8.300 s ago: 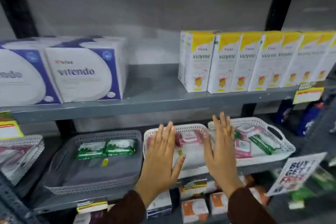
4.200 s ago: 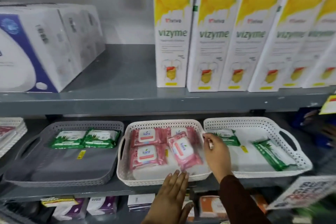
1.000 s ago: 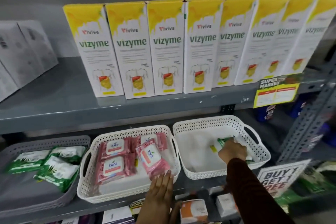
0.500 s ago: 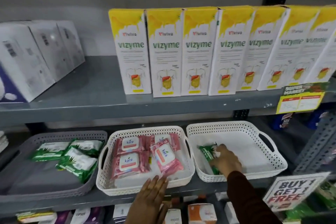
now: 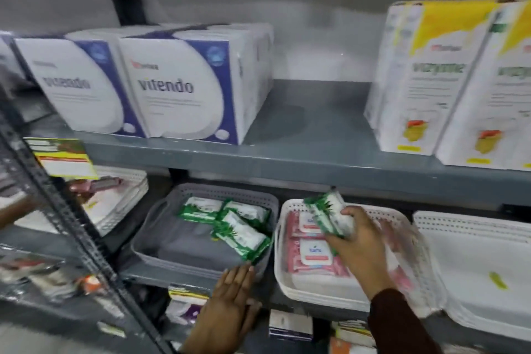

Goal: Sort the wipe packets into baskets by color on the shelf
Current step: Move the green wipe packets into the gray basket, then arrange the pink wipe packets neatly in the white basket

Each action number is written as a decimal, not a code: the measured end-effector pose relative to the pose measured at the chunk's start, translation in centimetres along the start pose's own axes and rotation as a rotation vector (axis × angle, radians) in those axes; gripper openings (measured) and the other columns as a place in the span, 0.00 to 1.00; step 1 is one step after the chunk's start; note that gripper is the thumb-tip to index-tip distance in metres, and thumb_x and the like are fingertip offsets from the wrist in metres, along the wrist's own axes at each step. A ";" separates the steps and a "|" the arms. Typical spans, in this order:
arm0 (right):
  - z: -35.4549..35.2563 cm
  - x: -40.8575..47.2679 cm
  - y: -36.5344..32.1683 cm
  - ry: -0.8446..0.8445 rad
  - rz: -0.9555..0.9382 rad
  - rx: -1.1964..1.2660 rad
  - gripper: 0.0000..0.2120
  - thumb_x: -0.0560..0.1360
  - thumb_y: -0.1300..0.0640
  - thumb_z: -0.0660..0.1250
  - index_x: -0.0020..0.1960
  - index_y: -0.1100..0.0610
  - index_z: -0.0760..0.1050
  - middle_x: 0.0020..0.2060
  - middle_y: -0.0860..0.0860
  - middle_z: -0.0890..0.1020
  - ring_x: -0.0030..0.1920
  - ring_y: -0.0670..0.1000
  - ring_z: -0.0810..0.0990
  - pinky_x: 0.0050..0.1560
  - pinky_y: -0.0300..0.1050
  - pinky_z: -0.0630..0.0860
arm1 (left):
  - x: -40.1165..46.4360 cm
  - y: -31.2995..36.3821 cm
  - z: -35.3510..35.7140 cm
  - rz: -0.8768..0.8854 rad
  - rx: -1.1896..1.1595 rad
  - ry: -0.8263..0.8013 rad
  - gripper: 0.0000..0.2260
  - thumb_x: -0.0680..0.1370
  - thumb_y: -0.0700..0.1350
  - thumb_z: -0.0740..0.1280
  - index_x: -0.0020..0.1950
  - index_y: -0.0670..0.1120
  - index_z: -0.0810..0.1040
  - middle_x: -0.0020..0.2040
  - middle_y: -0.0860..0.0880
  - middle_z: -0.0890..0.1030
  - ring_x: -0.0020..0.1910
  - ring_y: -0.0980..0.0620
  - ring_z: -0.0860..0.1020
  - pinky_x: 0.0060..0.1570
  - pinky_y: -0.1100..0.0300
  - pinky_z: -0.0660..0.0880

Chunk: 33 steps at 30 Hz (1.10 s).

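- Our right hand (image 5: 360,247), at centre right of the frame, is clamped on green wipe packets (image 5: 327,214) above the middle white basket (image 5: 280,267) of pink packets (image 5: 311,253).
- Our left hand (image 5: 230,300), fingers flat and together, presses the front rim of the grey basket (image 5: 155,227), lower centre.
- Three green packets (image 5: 238,224) lie in that basket on the shelf (image 5: 287,158).
- At far right we see another white basket (image 5: 471,253).

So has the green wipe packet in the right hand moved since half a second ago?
Yes. The green wipe packet left the right white basket and is now over the middle white basket.
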State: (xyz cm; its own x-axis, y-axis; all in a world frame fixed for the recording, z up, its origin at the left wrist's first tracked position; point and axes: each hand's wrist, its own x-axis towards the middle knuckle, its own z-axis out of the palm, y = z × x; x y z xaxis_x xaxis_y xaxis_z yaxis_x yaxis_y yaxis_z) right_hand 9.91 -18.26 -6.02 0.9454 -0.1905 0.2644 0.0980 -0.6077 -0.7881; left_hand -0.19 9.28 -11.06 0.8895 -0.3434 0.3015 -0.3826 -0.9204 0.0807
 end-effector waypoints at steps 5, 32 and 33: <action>11.0 -0.7 -6.1 -0.257 -0.249 -0.070 0.27 0.61 0.52 0.80 0.57 0.47 0.75 0.54 0.48 0.81 0.52 0.49 0.78 0.50 0.42 0.73 | -1.6 -6.3 -1.1 -0.055 0.081 -0.067 0.26 0.77 0.55 0.56 0.64 0.39 0.78 0.63 0.44 0.79 0.61 0.45 0.78 0.68 0.59 0.53; 11.0 -2.5 -4.2 -0.176 -0.112 0.086 0.11 0.78 0.59 0.68 0.58 0.47 0.79 0.60 0.51 0.82 0.58 0.52 0.81 0.62 0.53 0.77 | 1.6 -5.8 -1.9 -0.274 -0.554 0.068 0.14 0.83 0.48 0.60 0.67 0.47 0.76 0.59 0.48 0.81 0.58 0.50 0.78 0.55 0.74 0.67; 9.1 -2.5 -2.7 -0.132 -0.033 0.118 0.12 0.79 0.60 0.67 0.56 0.44 0.78 0.58 0.49 0.83 0.54 0.50 0.82 0.58 0.51 0.79 | 2.5 -4.0 -1.9 -0.262 -0.648 0.076 0.14 0.82 0.48 0.61 0.66 0.49 0.77 0.54 0.49 0.84 0.53 0.52 0.80 0.48 0.76 0.68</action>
State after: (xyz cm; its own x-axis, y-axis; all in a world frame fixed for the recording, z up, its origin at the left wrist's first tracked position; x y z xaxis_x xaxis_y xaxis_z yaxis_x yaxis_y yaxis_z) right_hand 10.07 -9.09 -9.59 0.9728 -0.0643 0.2224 0.1585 -0.5156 -0.8421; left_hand 3.12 12.50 -8.79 0.9620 -0.0898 0.2580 -0.2505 -0.6663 0.7023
